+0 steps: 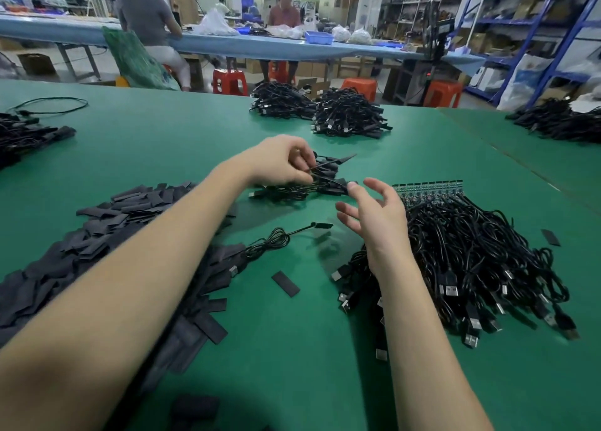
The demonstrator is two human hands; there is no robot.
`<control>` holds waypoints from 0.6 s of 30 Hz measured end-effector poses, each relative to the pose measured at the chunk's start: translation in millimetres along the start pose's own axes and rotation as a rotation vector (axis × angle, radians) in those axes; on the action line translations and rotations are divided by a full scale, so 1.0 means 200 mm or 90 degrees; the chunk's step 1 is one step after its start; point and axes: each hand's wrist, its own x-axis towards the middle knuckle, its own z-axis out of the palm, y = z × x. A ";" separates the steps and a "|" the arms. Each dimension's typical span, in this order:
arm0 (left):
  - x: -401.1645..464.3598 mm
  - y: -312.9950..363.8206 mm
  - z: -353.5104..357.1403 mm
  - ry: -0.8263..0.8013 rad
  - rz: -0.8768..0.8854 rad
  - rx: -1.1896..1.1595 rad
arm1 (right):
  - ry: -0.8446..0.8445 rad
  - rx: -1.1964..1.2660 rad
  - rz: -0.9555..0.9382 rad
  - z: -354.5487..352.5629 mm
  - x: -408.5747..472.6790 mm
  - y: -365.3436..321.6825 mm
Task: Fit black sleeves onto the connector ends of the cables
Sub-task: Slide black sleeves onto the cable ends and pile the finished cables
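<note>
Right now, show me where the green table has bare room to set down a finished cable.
Bare green lies between the sleeve pile and the unsleeved cable heap, near the lone sleeve. More lies beyond the left hand, before the far bundles. It is crowded around the small pile under both hands.

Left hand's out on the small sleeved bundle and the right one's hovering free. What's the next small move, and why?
Probably release the cable the left hand pinches onto the small bundle, then bring the open right hand back to the unsleeved cables for a fresh one. The loose sleeves lie under the left forearm, within easy reach.
</note>
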 end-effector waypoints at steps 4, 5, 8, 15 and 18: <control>0.18 -0.06 0.04 0.005 0.029 0.210 | -0.030 -0.053 0.004 0.00 0.00 0.02; 0.20 -0.09 0.06 -0.006 0.033 0.266 | -0.035 -0.059 0.004 0.00 0.00 0.02; 0.21 -0.17 0.11 0.039 0.061 0.420 | -0.047 -0.076 0.006 0.00 -0.01 0.03; 0.19 -0.22 0.20 0.114 0.043 0.463 | -0.063 -0.205 -0.032 0.01 -0.03 0.05; 0.11 -0.18 0.24 0.156 0.011 0.389 | -0.050 -0.387 -0.102 0.01 -0.02 0.07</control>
